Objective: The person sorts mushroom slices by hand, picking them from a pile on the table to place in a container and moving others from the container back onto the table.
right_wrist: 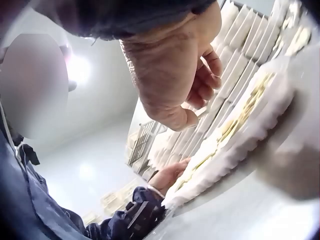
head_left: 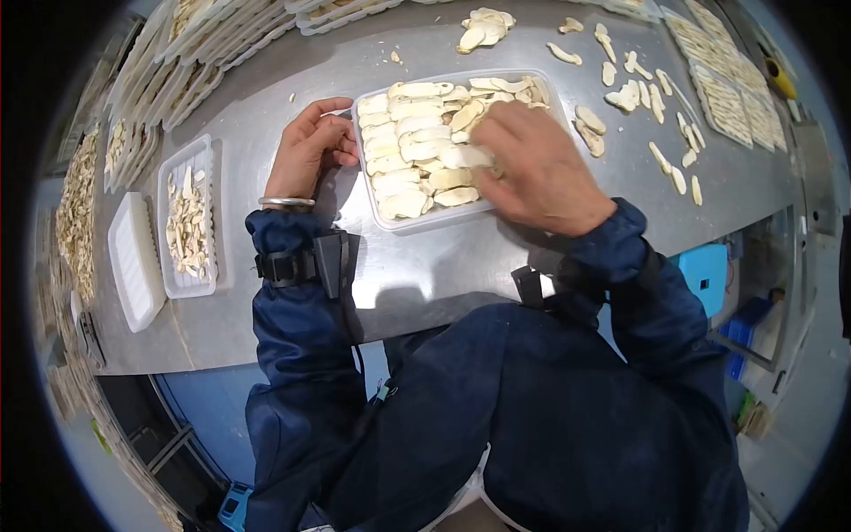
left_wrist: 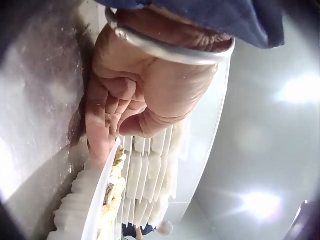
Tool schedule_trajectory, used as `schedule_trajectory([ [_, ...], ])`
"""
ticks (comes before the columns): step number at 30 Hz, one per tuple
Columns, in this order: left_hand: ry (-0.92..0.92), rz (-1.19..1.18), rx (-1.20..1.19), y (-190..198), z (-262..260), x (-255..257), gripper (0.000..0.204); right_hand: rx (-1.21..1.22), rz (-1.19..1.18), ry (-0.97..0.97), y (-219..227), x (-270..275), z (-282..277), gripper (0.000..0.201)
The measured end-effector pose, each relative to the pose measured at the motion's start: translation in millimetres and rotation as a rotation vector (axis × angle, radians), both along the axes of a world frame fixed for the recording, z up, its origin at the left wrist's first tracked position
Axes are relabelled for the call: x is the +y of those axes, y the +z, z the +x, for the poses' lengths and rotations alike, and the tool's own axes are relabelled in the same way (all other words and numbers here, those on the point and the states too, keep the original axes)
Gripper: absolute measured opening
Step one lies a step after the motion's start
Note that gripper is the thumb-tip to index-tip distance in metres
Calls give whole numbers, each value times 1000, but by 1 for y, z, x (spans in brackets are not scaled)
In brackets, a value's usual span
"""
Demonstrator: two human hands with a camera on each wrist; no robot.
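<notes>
A clear plastic tray (head_left: 396, 227) holds pale mushroom slices (head_left: 425, 142) in overlapping rows. My left hand (head_left: 310, 146) is at its left rim, and in the left wrist view the fingers of that hand (left_wrist: 145, 85) lie outside the rim (left_wrist: 102, 192) with the thumb on the inner side. Over the tray's right half, my right hand (head_left: 541, 168) is blurred, its fingers bent downward. A pale mushroom slice (head_left: 465, 157) extends from between its fingertips. In the right wrist view the right hand (right_wrist: 175, 75) hangs above the tray (right_wrist: 240, 145), thumb close to curled fingers.
Loose slices (head_left: 656, 97) lie scattered at the right, with a small pile (head_left: 486, 29) behind the tray. Stacked filled trays (head_left: 195, 53) stand at back left. A tray of small pieces (head_left: 188, 222) and a white tray (head_left: 137, 262) sit left; filled trays (head_left: 722, 80) at far right.
</notes>
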State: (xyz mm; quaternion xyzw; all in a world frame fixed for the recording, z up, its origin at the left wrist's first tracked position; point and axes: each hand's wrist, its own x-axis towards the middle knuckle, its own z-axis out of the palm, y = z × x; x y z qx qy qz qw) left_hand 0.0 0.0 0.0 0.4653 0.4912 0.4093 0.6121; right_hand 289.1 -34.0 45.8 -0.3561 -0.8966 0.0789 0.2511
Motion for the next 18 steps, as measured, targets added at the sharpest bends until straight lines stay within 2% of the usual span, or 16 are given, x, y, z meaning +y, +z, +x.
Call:
schedule_trajectory([
  [8,23,11,11,0,2,-2,34,-25,25,46,-16,7,-32,22],
  [11,28,15,6,-1,2,-1,34,-17,49,49,-15,7,-36,14],
  [18,40,-7,37,3,3,-2,33,-31,34,13,-15,6,-33,23],
])
